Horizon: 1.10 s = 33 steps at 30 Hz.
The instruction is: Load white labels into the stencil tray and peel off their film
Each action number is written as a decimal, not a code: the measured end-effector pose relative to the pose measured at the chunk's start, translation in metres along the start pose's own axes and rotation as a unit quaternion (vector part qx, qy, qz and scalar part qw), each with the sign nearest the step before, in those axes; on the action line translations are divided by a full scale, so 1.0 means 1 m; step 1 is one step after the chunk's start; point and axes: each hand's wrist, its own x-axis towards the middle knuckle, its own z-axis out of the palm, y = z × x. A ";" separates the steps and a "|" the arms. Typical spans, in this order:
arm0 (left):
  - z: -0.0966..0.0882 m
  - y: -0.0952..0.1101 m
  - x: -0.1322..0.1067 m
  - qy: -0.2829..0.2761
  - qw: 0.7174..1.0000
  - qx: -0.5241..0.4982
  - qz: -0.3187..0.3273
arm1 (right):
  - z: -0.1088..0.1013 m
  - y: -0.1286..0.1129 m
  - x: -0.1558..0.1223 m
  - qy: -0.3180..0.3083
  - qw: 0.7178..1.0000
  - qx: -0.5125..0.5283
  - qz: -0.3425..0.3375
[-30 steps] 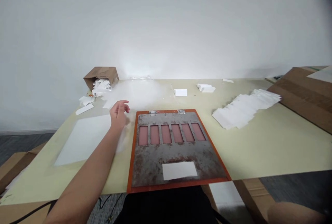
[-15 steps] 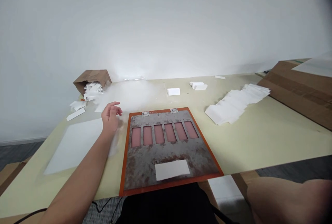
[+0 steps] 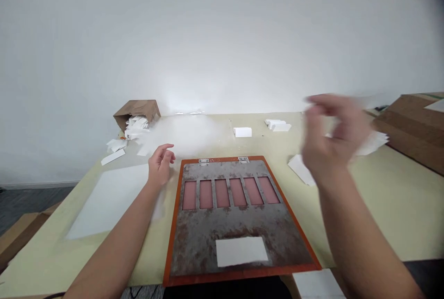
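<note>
Resting on the table beside the left edge of the hinged metal plate is my left hand [image 3: 160,165], its fingers loosely bent and apart, with nothing in them. My right hand [image 3: 335,130] is raised in the air over the white paper slips [image 3: 301,169] on the right. Motion smears its fingers, and whether they hold anything does not show. Between my arms lies the metal plate [image 3: 194,239], set in an orange-brown frame, with a row of several pink rectangular windows. A blank white card [image 3: 242,251] lies flat on the plate's near part.
A brown paper bag [image 3: 138,106] lies on its side at back left, spilling white slips. A translucent sheet [image 3: 107,199] lies under my left forearm. Small white folded stacks [image 3: 242,132] stand near the wall. At far right sits a cardboard box [image 3: 412,121].
My right hand has risen from the lower right and swung forward over the paper slips. My left hand keeps its place by the plate. The camera view has shifted slightly.
</note>
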 end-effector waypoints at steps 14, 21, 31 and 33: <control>-0.003 0.003 -0.004 -0.052 0.997 0.056 0.019 | 0.179 0.064 0.016 -0.441 0.862 -0.247 0.036; -0.002 0.004 -0.005 -0.065 0.992 0.096 0.052 | 0.173 0.068 0.011 -0.426 0.881 -0.200 0.061; 0.013 0.039 -0.003 -0.145 0.955 0.207 0.154 | 0.128 0.038 -0.014 -0.366 0.913 0.129 0.126; 0.028 0.048 -0.003 -0.172 0.948 0.212 0.162 | 0.122 0.020 -0.025 -0.371 0.898 0.198 0.127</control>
